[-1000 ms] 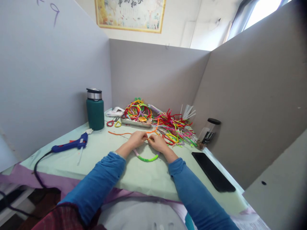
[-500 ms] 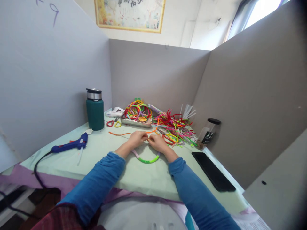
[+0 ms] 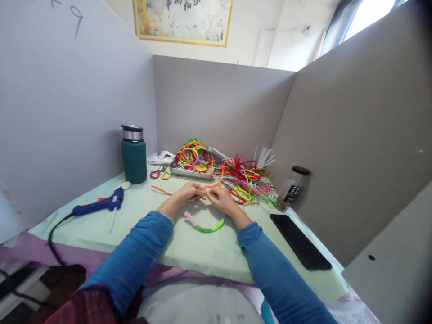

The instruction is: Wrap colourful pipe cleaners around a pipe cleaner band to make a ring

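A curved band wrapped in fuzzy pipe cleaner (image 3: 209, 230), bright green with a pale pink end and a bit of purple, shows below my hands. Its upper right part runs under my right hand (image 3: 223, 200), whose fingers are closed around it. My left hand (image 3: 189, 193) pinches an orange pipe cleaner (image 3: 161, 190) close to the right fingertips. One orange tail sticks out to the left, and another orange stretch curves up behind the hands. The exact contact between the fingertips is partly hidden.
Behind the hands, a metal tray (image 3: 191, 173) holds colourful hoops, beside a heap of pipe cleaners (image 3: 248, 173). Scissors (image 3: 160, 174) lie left of it. A green bottle (image 3: 133, 157) and a blue glue gun (image 3: 101, 203) are left; a black phone (image 3: 299, 242) lies right. Grey partitions enclose the table.
My left hand has shifted slightly left and down, away from the pink end, which now shows more fully. Less of the orange tail sticks out at left. My right hand barely moves.
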The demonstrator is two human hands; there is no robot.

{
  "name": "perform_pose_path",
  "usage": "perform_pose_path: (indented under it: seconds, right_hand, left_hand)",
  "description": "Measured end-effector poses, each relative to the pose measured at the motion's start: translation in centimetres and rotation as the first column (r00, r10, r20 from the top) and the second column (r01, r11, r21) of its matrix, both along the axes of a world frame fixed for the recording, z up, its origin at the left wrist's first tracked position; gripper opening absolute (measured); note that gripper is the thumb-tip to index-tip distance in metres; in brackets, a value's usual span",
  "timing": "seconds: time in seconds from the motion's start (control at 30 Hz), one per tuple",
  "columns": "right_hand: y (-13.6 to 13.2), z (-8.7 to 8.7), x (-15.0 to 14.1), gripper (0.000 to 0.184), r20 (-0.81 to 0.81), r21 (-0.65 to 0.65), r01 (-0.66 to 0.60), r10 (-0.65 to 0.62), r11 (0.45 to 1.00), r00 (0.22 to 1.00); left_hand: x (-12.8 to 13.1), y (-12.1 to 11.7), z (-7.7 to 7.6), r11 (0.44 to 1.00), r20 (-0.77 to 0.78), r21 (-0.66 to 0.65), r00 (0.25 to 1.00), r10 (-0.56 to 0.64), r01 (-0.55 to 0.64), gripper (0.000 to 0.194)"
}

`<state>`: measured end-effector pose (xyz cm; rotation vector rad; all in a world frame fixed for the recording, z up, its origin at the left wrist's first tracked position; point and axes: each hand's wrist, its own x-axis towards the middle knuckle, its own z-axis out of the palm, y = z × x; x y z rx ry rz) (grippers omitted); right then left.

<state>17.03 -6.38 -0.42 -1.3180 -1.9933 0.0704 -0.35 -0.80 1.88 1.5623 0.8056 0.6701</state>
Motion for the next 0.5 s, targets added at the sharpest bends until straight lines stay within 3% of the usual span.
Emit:
perform_pose_path:
  seconds: [0.23, 0.5]
  right_hand:
    - [0.12, -0.11, 0.17, 0.014, -0.038, 0.002, -0.046, 0.046, 0.999, 0.998]
    - [0.40, -0.18, 0.29, 0.016, -0.061, -0.027, -0.014, 0.013, 1.000, 0.998]
  left_hand:
    - [0.10, 0.28, -0.14, 0.999, -0.001, -0.037, 1.000, -0.008, 0.008, 0.024]
    - [0.05, 0.12, -0.08, 0.999, 0.017, -0.041, 1.000, 0.011, -0.010, 0.030]
